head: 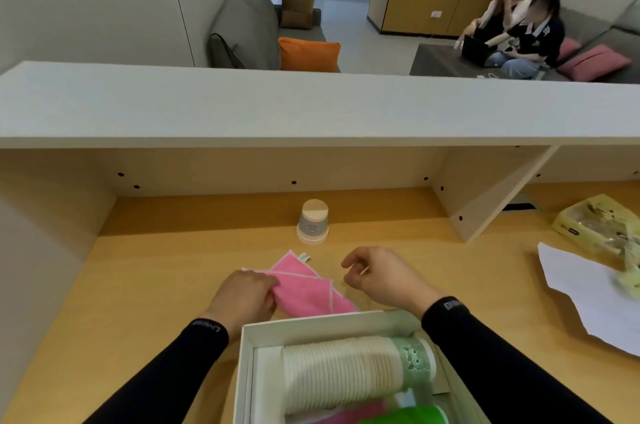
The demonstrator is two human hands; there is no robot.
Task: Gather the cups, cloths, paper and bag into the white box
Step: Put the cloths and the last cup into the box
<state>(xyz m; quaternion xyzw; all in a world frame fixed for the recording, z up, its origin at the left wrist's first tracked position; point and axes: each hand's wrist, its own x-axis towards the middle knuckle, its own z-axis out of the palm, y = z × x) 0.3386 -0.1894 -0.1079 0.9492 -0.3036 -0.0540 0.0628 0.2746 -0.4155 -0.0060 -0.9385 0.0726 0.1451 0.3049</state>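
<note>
Left hand (pixel 246 295) pinches the pink cloth (pixel 304 288) lying between both hands; right hand (pixel 377 276) hovers loosely curled, empty. Just below them, the white box (pixel 244 354) holds stacked cups (pixel 346 371), its near end cut off

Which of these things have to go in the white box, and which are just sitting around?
For the job:
- folded pink cloth, pinched by the left hand
- upside-down paper cup on the wooden desk
- white paper sheet
- yellowish plastic bag
- white box, already holding a stack of paper cups

Just lying about:
- orange cushion
- pink cushions
- black laptop
</note>
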